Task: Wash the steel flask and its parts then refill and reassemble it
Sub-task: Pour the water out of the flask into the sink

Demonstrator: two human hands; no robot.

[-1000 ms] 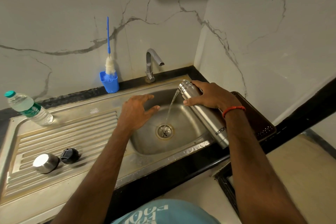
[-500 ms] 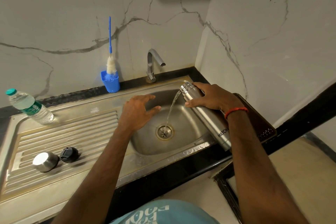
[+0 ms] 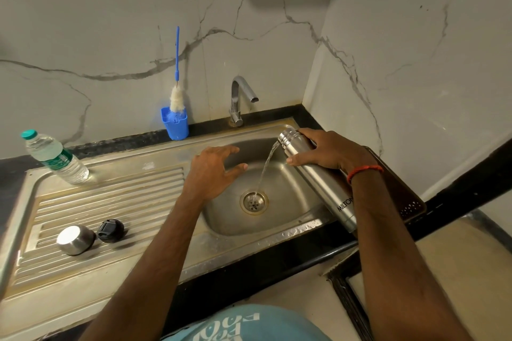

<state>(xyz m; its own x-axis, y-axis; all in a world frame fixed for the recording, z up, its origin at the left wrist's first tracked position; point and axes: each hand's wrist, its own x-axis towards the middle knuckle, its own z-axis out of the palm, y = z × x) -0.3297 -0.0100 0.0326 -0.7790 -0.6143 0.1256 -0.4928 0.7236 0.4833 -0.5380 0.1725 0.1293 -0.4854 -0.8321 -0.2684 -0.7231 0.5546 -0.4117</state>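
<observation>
Fingers (image 3: 306,133) and thumb of the right hand (image 3: 329,151) curl round the upper body of the steel flask (image 3: 318,174), just below its open neck. A red thread (image 3: 364,171) circles that wrist. The flask is tilted over the right side of the sink (image 3: 277,232), mouth towards the back, base over the front rim. A thin stream of water (image 3: 266,169) falls from the mouth to the drain (image 3: 254,202). The left hand (image 3: 213,171) hovers over the basin's left edge, fingers spread and slightly bent, holding nothing. On the ribbed draining board (image 3: 110,194) to the left, a steel cap (image 3: 74,239) and a black stopper (image 3: 110,230) sit side by side. Farther back stands a plastic water bottle (image 3: 55,158). Against the wall are a blue holder (image 3: 175,124) with a brush (image 3: 177,97), and the tap (image 3: 239,99).
</observation>
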